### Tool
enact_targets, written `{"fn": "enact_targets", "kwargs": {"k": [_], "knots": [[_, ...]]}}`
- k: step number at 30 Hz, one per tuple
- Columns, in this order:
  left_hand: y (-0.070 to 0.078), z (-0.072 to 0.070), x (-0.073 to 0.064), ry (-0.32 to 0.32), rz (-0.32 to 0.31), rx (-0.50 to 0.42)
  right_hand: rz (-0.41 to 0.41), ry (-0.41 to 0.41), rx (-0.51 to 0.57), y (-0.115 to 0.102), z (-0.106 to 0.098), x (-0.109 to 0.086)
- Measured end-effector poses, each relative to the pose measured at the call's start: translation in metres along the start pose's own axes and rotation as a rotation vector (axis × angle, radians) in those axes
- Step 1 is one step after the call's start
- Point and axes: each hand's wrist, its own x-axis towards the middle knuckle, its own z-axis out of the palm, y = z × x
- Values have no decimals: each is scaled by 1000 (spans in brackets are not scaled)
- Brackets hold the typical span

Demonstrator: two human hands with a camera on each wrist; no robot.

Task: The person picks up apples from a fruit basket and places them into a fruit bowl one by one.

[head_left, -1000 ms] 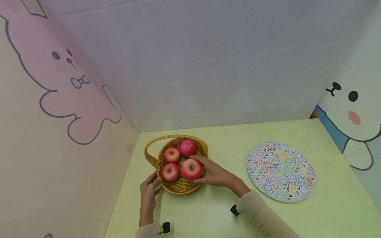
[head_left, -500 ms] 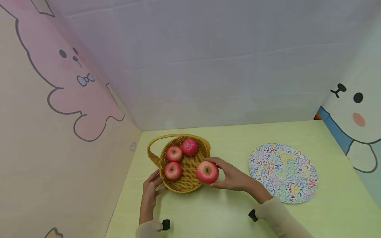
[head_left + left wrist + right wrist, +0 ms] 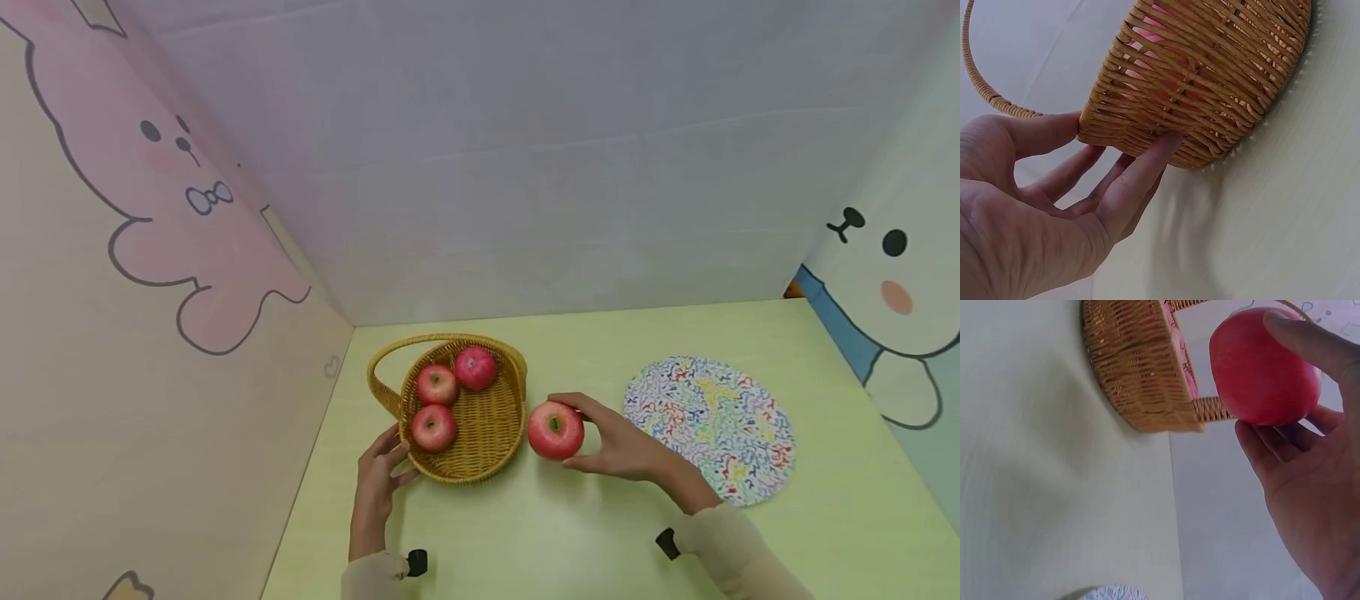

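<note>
An oval wicker basket [image 3: 480, 433] with an arched handle stands on the table. Inside it lie three apples, such as the near red one [image 3: 433, 428]. At its lower left side, my left hand [image 3: 375, 487] holds the basket, one digit at the rim and another on the woven outer wall [image 3: 1197, 94]; the remaining fingers are partly hidden. Just right of the basket, my right hand [image 3: 618, 446] grips a red apple [image 3: 556, 430] between thumb and fingers. In the right wrist view this apple [image 3: 1263, 369] is held apart from the basket.
Farther right on the pale yellow-green table [image 3: 525, 542] lies a round board [image 3: 708, 425] with a multicoloured squiggle pattern. The right forearm covers part of its near edge. Cloth-like walls with cartoon animals enclose the table at the left, back and right.
My right hand has carried the apple from over the basket to the right, past its rim. The left hand has stayed at the basket's side.
</note>
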Motion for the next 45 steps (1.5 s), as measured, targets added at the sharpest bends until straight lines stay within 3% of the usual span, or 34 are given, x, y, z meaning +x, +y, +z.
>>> {"fn": "enact_targets", "kwargs": {"k": [26,45], "knots": [[1,2,-1,12,0,11,156,206,-72,44,-51,-37],[1,2,-2,10,5,12,329,504,-167,70,-71,-57]]}}
